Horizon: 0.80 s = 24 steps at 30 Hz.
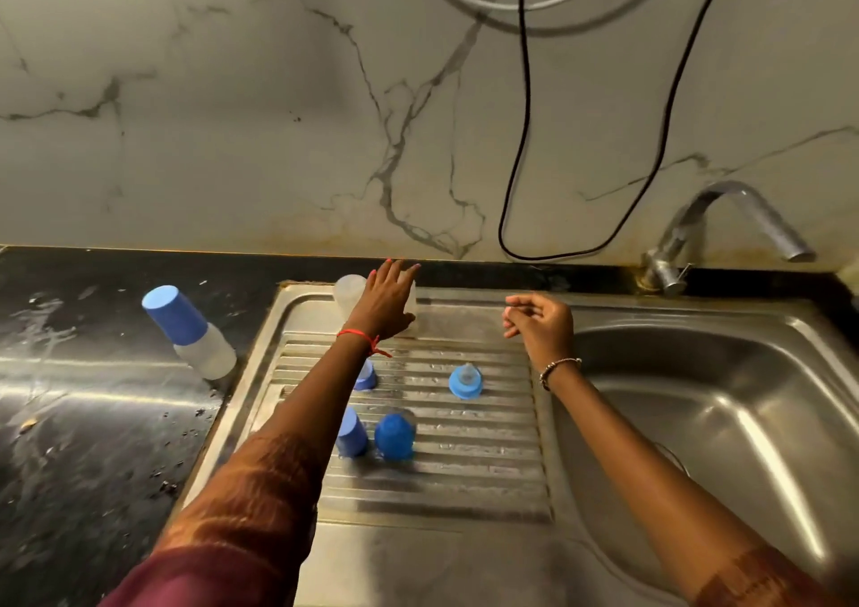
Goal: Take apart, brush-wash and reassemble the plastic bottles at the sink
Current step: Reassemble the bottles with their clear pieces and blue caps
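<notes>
My left hand [385, 302] reaches to the back of the steel drainboard [465, 481], fingers stretched out against a clear bottle body [412, 311] that it mostly hides. A second clear bottle body [348, 291] stands just left of it. My right hand [541, 323] hovers over the drainboard's right edge, fingers loosely curled and holding nothing. On the ribs stand a blue collar with a teat [465, 381], a blue cap [352, 433], a blue piece under a clear cover [395, 437], and another blue piece [367, 376] half hidden by my forearm.
An assembled bottle with a blue cap [188, 332] stands on the wet black counter [93, 420] to the left. The sink basin [697, 420] lies to the right under a steel tap [725, 220]. A black cable [525, 141] hangs down the marble wall.
</notes>
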### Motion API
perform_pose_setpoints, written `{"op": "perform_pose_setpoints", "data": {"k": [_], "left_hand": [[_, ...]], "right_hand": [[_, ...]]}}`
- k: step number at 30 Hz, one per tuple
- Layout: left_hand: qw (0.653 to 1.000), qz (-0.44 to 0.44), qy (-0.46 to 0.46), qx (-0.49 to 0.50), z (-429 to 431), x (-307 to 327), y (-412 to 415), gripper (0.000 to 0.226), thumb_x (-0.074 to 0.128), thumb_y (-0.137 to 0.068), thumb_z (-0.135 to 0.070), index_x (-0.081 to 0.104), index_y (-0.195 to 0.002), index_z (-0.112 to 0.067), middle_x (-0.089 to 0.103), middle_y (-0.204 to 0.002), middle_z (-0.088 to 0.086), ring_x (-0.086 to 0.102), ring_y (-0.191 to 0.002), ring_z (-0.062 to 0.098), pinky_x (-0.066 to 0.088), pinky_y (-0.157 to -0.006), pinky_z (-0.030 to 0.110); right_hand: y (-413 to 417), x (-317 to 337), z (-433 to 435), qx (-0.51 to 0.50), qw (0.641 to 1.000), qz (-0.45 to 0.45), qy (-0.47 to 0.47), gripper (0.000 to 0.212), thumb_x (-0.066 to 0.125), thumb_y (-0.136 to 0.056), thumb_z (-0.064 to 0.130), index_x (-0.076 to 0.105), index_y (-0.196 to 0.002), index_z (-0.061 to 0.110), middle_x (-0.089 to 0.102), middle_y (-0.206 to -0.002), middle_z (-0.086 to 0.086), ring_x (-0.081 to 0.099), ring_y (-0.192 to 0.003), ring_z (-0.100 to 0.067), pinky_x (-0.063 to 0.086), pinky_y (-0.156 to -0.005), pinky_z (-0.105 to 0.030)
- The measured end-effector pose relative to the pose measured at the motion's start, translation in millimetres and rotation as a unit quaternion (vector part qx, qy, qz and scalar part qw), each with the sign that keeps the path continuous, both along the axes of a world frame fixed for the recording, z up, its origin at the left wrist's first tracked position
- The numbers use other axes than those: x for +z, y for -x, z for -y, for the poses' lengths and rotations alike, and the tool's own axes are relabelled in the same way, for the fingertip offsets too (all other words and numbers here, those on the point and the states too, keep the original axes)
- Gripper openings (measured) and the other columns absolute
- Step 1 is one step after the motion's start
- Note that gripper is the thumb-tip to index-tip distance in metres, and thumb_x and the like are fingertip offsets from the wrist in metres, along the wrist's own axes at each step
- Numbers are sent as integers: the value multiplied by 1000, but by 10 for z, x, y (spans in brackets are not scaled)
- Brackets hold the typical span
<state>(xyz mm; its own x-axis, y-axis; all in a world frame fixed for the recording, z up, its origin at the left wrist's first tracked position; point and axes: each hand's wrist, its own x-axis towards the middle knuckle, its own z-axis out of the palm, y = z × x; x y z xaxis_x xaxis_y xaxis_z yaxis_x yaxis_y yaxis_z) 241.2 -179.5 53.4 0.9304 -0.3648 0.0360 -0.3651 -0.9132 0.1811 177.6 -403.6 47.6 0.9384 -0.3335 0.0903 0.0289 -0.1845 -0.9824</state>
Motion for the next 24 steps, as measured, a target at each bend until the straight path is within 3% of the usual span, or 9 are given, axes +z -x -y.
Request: {"op": "perform_pose_setpoints", "data": {"k": [3,8,12,15,19,24], "left_hand": [[999,-6,-32,5,44,-26,-49,82,68,-84,-17,19,-150,-12,21,-153,15,12,-144,34,13,-117,45],[1000,2,-10,-6,94,-13,-47,67,66,-85,-8,34,-144,-9,30,-148,14,24,-137,32,33,-109,44],[998,10,59,0,86,102,-25,66,73,-80,-13,41,-138,-6,38,-142,15,34,-130,35,38,-104,43],[989,45,140,10,51,245,-21,59,78,-75,-13,51,-127,-1,46,-131,18,48,-116,37,43,-96,41],[981,72,180,1,-23,418,-19,59,79,-73,-14,53,-123,2,48,-126,19,52,-110,36,45,-94,41],[976,71,206,-11,-183,452,2,58,80,-72,-16,54,-122,-2,50,-124,16,52,-108,32,44,-91,34]], "right_hand": [[10,-64,62,-3,1000,-6,-1,12,61,-82,-7,66,-88,2,63,-65,-7,60,-51,-5,52,-48,-19],[37,-124,66,0,1000,-9,7,9,62,-83,-4,66,-90,-3,63,-67,-8,60,-58,-17,52,-49,-18],[81,-120,-44,17,999,0,33,8,64,-82,-2,68,-88,-2,63,-70,-8,59,-54,-8,48,-46,-15],[153,-71,-282,101,992,-3,70,10,65,-82,-1,69,-91,1,67,-79,-12,58,-61,-3,47,-52,-9],[192,-111,-763,268,944,-105,162,22,67,-81,4,67,-103,2,68,-99,-17,58,-77,-12,49,-64,-13],[53,-271,-1301,383,879,-121,258,68,73,-77,10,42,-137,10,48,-137,-14,48,-120,-25,37,-96,-28]]}}
